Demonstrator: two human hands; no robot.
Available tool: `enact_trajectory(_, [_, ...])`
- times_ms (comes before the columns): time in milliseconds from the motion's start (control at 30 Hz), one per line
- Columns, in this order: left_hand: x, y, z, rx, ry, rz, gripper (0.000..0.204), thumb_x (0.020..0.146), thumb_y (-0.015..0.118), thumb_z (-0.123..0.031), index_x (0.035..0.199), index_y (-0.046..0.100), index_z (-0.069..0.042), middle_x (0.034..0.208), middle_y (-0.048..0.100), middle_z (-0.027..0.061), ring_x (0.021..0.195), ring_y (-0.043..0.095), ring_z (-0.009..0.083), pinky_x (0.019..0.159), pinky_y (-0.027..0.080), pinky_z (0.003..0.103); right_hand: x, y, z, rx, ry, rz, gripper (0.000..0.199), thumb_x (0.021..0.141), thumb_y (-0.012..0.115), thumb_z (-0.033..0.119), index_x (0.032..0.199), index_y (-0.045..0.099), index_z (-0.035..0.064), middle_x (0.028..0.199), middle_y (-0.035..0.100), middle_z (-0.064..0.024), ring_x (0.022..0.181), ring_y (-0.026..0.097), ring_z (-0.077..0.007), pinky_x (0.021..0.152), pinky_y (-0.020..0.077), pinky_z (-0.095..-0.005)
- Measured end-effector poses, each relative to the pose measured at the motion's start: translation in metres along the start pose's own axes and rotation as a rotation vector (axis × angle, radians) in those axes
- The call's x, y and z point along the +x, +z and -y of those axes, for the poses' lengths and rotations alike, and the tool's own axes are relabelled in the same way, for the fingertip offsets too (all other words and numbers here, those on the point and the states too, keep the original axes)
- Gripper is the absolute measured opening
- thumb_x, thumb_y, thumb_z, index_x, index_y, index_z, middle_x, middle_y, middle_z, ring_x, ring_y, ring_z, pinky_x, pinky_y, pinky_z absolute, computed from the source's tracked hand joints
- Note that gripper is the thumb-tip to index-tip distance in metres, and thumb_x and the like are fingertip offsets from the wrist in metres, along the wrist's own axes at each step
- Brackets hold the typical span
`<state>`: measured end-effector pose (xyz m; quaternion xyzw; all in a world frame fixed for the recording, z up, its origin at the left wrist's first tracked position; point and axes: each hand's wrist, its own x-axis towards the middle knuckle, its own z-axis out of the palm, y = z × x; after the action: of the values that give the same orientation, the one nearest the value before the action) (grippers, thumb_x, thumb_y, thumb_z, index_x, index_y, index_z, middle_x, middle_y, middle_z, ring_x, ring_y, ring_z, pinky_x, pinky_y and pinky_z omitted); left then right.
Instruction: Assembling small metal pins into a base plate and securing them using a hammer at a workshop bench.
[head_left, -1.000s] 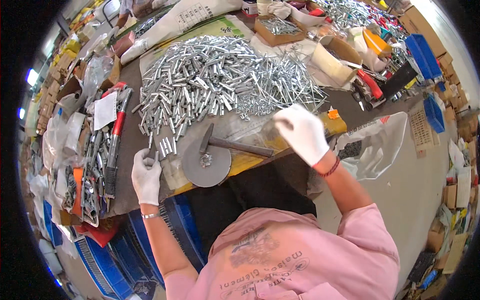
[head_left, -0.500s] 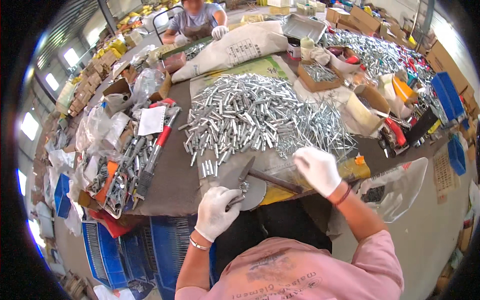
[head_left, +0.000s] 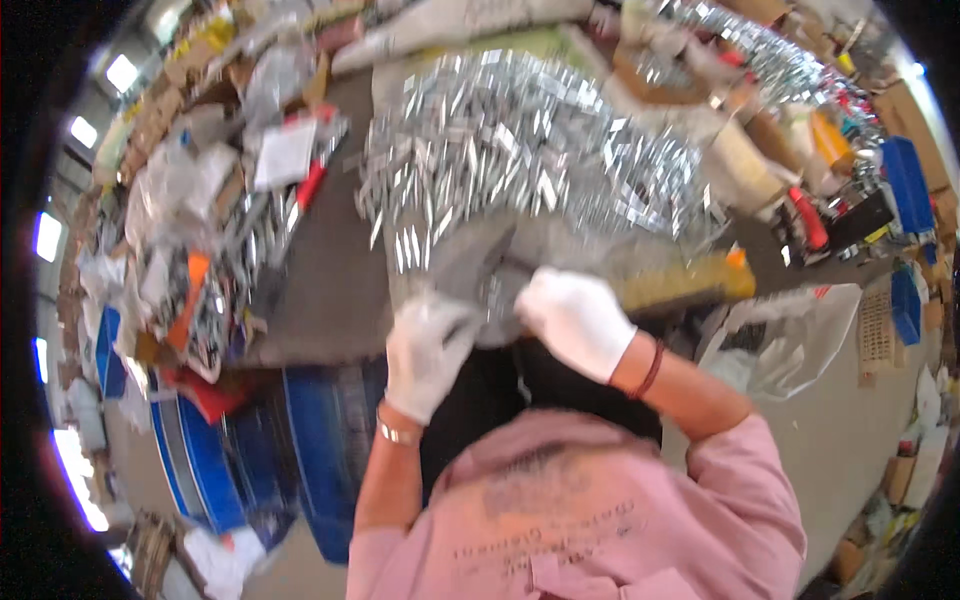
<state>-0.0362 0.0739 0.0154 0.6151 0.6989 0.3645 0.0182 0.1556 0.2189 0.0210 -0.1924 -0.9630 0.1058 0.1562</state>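
My left hand (head_left: 428, 355), in a white glove, is closed at the near table edge around a small grey metal piece (head_left: 457, 330), blurred by motion. To its right, my gloved right hand (head_left: 578, 318) has its fingers pressed together; whatever they hold is hidden. A hammer (head_left: 492, 254) lies just beyond, its handle running under or behind my right hand. Between my hands sits a grey metal plate (head_left: 494, 325). Farther off, short metal tubes (head_left: 470, 150) are heaped, with thin metal pins (head_left: 655, 185) on their right. Several tubes (head_left: 411, 248) stand apart in a row.
Wrench-like tools and plastic bags (head_left: 185, 205) crowd the left side. A cardboard box (head_left: 655, 80) and red-handled tools (head_left: 808, 220) lie at right. Blue bins (head_left: 335, 440) stand below the table's left front; a white plastic bag (head_left: 785, 340) hangs at the right front.
My right hand has come from the pin pile leftward and toward me, close to my left hand. The view has tilted down, so the table appears higher and the person opposite is out of sight.
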Motion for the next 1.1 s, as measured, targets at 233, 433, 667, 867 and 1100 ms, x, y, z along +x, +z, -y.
enact_trajectory(233, [-0.001,-0.001,0.001,-0.103,-0.139,0.057,0.011,0.082,0.083,-0.011,0.093,0.079,-0.01,0.088,0.068,0.0086,0.089,0.066,0.0328,0.081,0.052,0.043,0.003,0.007,-0.002,0.122,-0.039,-0.047,0.003,0.088,0.073,0.014,0.091,0.072,0.0141,0.091,0.062,-0.0063,0.082,0.07,-0.0286,0.071,0.0582,-0.0414])
enact_trajectory(433, [-0.009,0.001,0.0,-0.091,-0.162,0.059,0.015,0.081,0.082,-0.009,0.096,0.078,-0.009,0.092,0.069,0.0089,0.091,0.067,0.0318,0.083,0.052,0.042,0.001,0.006,0.003,0.083,-0.08,-0.035,0.004,0.088,0.073,0.014,0.091,0.072,0.0133,0.092,0.061,-0.0057,0.085,0.069,-0.0278,0.072,0.0583,-0.041])
enact_trajectory(667, [-0.006,0.005,0.007,-0.078,-0.082,0.013,0.014,0.081,0.082,-0.008,0.095,0.078,-0.008,0.091,0.068,0.0086,0.091,0.067,0.0321,0.082,0.052,0.042,0.006,0.009,0.0,0.091,-0.107,-0.057,0.005,0.088,0.07,0.012,0.092,0.072,0.0128,0.09,0.06,-0.0063,0.084,0.068,-0.0277,0.071,0.058,-0.0418])
enact_trajectory(867, [-0.007,0.008,0.014,-0.055,-0.055,0.008,0.012,0.084,0.081,-0.01,0.095,0.078,-0.009,0.092,0.067,0.0086,0.09,0.066,0.0325,0.081,0.052,0.042,0.013,0.006,-0.001,0.055,-0.191,-0.026,0.006,0.091,0.066,0.013,0.094,0.072,0.0126,0.09,0.06,-0.0072,0.084,0.069,-0.028,0.071,0.0582,-0.0425])
enact_trajectory(1100, [-0.013,0.011,0.008,-0.035,-0.013,-0.001,0.012,0.084,0.08,-0.009,0.096,0.078,-0.011,0.092,0.067,0.009,0.091,0.066,0.0336,0.081,0.052,0.043,0.012,0.004,0.0,0.058,-0.265,0.036,0.005,0.089,0.063,0.012,0.091,0.068,0.0112,0.09,0.06,-0.0089,0.083,0.069,-0.0307,0.069,0.0576,-0.0443])
